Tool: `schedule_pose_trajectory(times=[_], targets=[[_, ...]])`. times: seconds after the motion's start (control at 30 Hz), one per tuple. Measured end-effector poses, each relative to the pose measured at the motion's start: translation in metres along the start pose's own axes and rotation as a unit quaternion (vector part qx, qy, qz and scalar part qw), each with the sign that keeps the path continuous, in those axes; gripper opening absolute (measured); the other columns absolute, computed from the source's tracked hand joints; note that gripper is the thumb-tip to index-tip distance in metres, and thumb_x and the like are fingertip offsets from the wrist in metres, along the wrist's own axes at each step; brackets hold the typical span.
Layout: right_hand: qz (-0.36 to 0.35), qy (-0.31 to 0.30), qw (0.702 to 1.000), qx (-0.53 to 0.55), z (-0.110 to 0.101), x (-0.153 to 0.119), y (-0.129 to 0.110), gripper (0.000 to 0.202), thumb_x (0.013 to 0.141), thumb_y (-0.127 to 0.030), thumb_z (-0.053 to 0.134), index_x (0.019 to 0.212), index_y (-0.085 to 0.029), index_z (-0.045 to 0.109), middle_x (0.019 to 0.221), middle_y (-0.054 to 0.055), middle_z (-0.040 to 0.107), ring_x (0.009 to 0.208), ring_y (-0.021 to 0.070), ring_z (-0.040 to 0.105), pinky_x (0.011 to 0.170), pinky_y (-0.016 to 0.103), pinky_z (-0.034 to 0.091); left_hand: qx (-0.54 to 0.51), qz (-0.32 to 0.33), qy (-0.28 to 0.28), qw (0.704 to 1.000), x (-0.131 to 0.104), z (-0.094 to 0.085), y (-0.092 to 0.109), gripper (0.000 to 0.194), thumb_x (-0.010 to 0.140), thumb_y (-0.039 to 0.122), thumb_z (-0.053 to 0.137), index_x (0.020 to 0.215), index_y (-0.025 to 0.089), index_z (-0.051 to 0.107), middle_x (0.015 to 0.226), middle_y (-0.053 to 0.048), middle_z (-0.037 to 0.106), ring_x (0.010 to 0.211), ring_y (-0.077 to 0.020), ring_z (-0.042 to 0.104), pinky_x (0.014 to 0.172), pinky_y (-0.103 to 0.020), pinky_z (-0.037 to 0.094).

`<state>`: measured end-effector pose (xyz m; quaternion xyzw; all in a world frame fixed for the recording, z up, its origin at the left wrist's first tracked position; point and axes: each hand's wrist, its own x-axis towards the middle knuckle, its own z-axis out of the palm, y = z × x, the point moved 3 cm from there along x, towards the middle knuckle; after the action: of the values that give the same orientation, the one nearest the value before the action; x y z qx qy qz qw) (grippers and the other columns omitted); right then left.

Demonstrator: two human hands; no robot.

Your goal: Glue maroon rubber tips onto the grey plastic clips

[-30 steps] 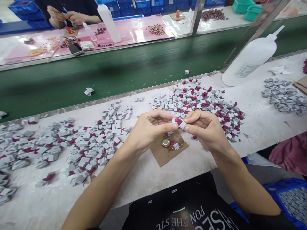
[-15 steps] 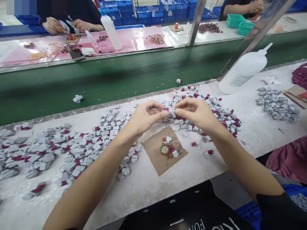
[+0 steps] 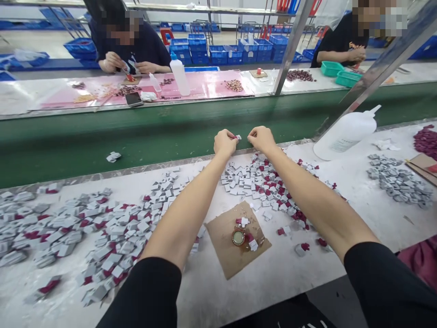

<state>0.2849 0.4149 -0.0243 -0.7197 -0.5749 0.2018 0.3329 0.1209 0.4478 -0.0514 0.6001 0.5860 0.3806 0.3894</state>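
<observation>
Out over the green belt (image 3: 177,150), my left hand (image 3: 225,142) pinches a small grey-and-maroon plastic piece (image 3: 238,137). My right hand (image 3: 262,138) is a short gap to the right, above the belt's near edge. Its fingertips are pressed together, and whatever they hold, if anything, is hidden. Below my hands lies a brown cardboard square (image 3: 225,259) bearing a bottle cap (image 3: 238,237) and a couple of grey-and-maroon pieces. Beneath my right forearm spreads a pile of similar pieces (image 3: 246,177).
A large heap of grey-and-maroon pieces (image 3: 126,223) covers the left of the table. One light piece (image 3: 114,157) lies on the belt. At right stand a white squeeze bottle (image 3: 344,136), a slanted metal post (image 3: 378,68) and a grey parts pile (image 3: 398,182). Two people sit across the belt.
Both hands have moved forward from above the pile to over the belt, and apart from each other. The camera view has tilted up. The light piece seen beyond my hands no longer shows separately.
</observation>
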Motion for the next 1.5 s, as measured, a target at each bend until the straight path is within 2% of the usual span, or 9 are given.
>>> schedule_pose_trajectory(times=[0.23,0.4,0.77,1.0,1.13,1.2,1.27,1.37,1.5], targets=[[-0.028,-0.033,0.954,0.295,-0.031,-0.07,-0.001,0.022,0.082,-0.038,0.088,0.088,-0.023,0.073,0.084,0.004,0.079,0.083,0.0232,0.082,0.086,0.042,0.072,-0.049,0.062,-0.029,0.996,-0.051,-0.027,0.017,0.019,0.088,0.008,0.076,0.099,0.021,0.069,0.124,-0.015,0.08,0.109,-0.0265,0.072,0.101,-0.042,0.054],[-0.025,-0.084,0.876,0.474,-0.044,-0.142,-0.008,0.031,0.073,-0.039,0.102,0.089,-0.026,0.078,0.09,0.0,0.08,0.083,0.0203,0.08,0.089,0.043,0.072,-0.191,0.135,-0.199,0.952,-0.135,-0.054,0.04,0.018,0.102,0.032,0.071,0.115,0.021,0.077,0.115,-0.01,0.082,0.102,-0.0232,0.076,0.087,-0.037,0.06],[-0.122,-0.068,0.934,0.33,-0.059,-0.242,-0.026,0.027,0.087,-0.038,0.099,0.106,-0.028,0.084,0.106,0.004,0.084,0.097,0.0244,0.082,0.094,0.043,0.073,-0.191,0.073,-0.198,0.959,-0.226,-0.085,0.031,0.023,0.091,0.038,0.09,0.1,0.02,0.078,0.095,-0.007,0.081,0.087,-0.0202,0.076,0.081,-0.033,0.064],[-0.224,-0.075,0.951,0.201,-0.068,-0.278,-0.022,0.014,0.1,-0.029,0.085,0.113,-0.035,0.088,0.108,0.005,0.087,0.101,0.0308,0.082,0.088,0.049,0.07,-0.199,-0.048,-0.315,0.927,-0.263,-0.088,0.013,0.024,0.093,0.042,0.089,0.097,0.021,0.077,0.079,-0.003,0.078,0.073,-0.0184,0.072,0.07,-0.031,0.06],[-0.209,-0.098,0.955,0.187,-0.063,-0.295,-0.014,0.017,0.103,-0.026,0.08,0.113,-0.037,0.088,0.103,0.005,0.087,0.092,0.0297,0.08,0.076,0.046,0.067,-0.146,-0.047,-0.349,0.924,-0.27,-0.09,0.008,0.03,0.099,0.053,0.081,0.095,0.023,0.079,0.087,-0.007,0.082,0.077,-0.0222,0.074,0.074,-0.037,0.062],[-0.161,-0.09,0.963,0.196,-0.06,-0.3,-0.007,0.012,0.101,-0.028,0.082,0.108,-0.036,0.088,0.101,0.005,0.086,0.091,0.0294,0.08,0.075,0.044,0.066,-0.052,-0.006,-0.297,0.953,-0.261,-0.099,0.004,0.032,0.104,0.054,0.073,0.095,0.024,0.079,0.094,-0.009,0.082,0.082,-0.0255,0.074,0.077,-0.04,0.06],[-0.11,-0.079,0.968,0.213,-0.057,-0.305,0.001,0.007,0.1,-0.031,0.085,0.104,-0.034,0.089,0.101,0.005,0.086,0.092,0.0292,0.08,0.076,0.043,0.067,0.096,0.048,-0.162,0.981,-0.244,-0.117,-0.004,0.025,0.105,0.047,0.069,0.1,0.024,0.077,0.106,-0.013,0.081,0.093,-0.031,0.073,0.084,-0.046,0.059],[-0.071,-0.075,0.964,0.244,-0.049,-0.311,0.008,0.005,0.098,-0.034,0.087,0.102,-0.034,0.09,0.102,0.005,0.088,0.093,0.0291,0.082,0.076,0.043,0.07,0.311,0.079,0.018,0.947,-0.218,-0.143,-0.022,0.014,0.1,0.033,0.072,0.108,0.021,0.07,0.119,-0.02,0.076,0.117,-0.043,0.066,0.101,-0.058,0.053],[-0.075,-0.085,0.961,0.251,-0.039,-0.316,0.007,0.007,0.099,-0.031,0.085,0.102,-0.034,0.09,0.105,0.004,0.09,0.097,0.0302,0.084,0.08,0.046,0.072,0.431,0.045,0.041,0.9,-0.199,-0.153,-0.045,0.018,0.096,0.029,0.073,0.111,0.022,0.066,0.12,-0.021,0.072,0.121,-0.0467,0.062,0.104,-0.059,0.05]])
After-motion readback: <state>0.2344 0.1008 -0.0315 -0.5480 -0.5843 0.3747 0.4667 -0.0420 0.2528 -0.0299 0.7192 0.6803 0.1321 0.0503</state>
